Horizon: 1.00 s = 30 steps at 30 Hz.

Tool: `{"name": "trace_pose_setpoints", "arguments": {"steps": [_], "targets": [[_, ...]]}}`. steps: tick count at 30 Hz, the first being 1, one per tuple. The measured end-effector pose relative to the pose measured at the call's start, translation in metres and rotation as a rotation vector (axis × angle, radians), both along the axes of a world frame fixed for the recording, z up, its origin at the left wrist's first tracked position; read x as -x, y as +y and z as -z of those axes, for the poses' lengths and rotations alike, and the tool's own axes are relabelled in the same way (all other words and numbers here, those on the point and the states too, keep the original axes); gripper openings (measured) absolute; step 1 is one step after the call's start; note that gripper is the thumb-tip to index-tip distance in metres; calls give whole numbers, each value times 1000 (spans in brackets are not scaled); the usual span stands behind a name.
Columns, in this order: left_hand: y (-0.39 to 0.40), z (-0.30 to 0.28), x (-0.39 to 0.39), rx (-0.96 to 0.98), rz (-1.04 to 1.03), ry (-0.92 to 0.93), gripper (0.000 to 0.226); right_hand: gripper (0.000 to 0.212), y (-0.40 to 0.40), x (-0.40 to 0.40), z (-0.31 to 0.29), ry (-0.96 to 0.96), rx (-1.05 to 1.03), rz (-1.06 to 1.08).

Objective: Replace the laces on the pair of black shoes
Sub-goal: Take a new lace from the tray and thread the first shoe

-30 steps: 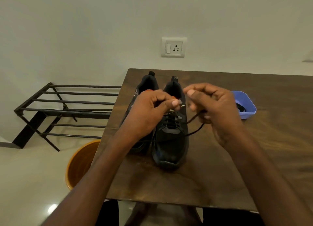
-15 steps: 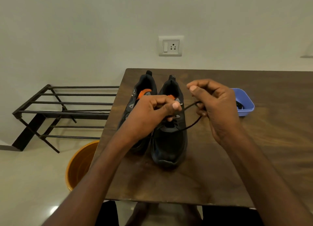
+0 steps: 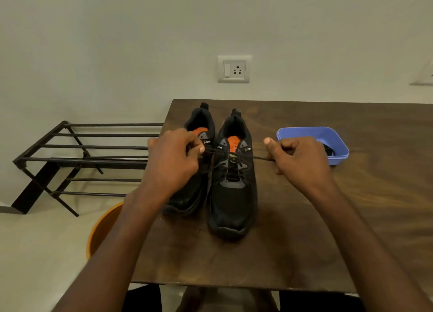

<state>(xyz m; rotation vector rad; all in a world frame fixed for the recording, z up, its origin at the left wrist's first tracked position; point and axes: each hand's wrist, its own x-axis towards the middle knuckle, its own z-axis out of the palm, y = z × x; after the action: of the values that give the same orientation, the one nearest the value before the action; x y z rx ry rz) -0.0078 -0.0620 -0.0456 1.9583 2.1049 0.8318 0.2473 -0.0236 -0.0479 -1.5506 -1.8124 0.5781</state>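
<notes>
Two black shoes (image 3: pixel 230 183) side by side near the far left corner of the worktop (image 3: pixel 304 229), toes toward the near edge. Right-side shoe laced up with a black lace (image 3: pixel 236 158); lace ends stretched out flat to both sides across the top eyelets. Left-side shoe (image 3: pixel 199 133) partly hidden behind the left hand, so hard to tell whether laced or not.

Left hand (image 3: pixel 173 162) curled tight, pinching one lace end over the left-side shoe. Right hand (image 3: pixel 302 159) curled too, thumb up, gripping the other lace end just right of the shoe. Lace pulled tight between them.

What could go wrong, probably:
- Pulling too hard on one side, so one end comes out longer than the other.
- Thin lace slipping out of a pinch, then going loose in the top holes.
- Shoe sliding or tipping on the smooth wood, since nothing holds it down.
- Left-side shoe getting bumped by the left hand, resting so close.

Around: a blue tray (image 3: pixel 337 145) close behind the right hand toward the far right, something dark inside, maybe a lace. Close enough to get knocked by a wide pull to the right. Off the left edge of the worktop, a black metal rack (image 3: pixel 77 157) on the floor and an orange bucket (image 3: pixel 100 229) below the near left corner. A wall socket (image 3: pixel 234 68) above the far edge.
</notes>
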Motion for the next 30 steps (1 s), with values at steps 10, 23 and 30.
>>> {"name": "trace_pose_setpoints", "arguments": {"steps": [10, 23, 30], "targets": [[-11, -9, -40, 89, 443, -452, 24, 18, -17, 39, -5, 435, 40, -372], [-7, -1, -30, -71, 235, -157, 37, 17, -8, 26, 6, 588, 230, -368], [-3, 9, -24, -5, 144, -235, 11, 9, -1, 23, 15, 630, 169, -45]]}}
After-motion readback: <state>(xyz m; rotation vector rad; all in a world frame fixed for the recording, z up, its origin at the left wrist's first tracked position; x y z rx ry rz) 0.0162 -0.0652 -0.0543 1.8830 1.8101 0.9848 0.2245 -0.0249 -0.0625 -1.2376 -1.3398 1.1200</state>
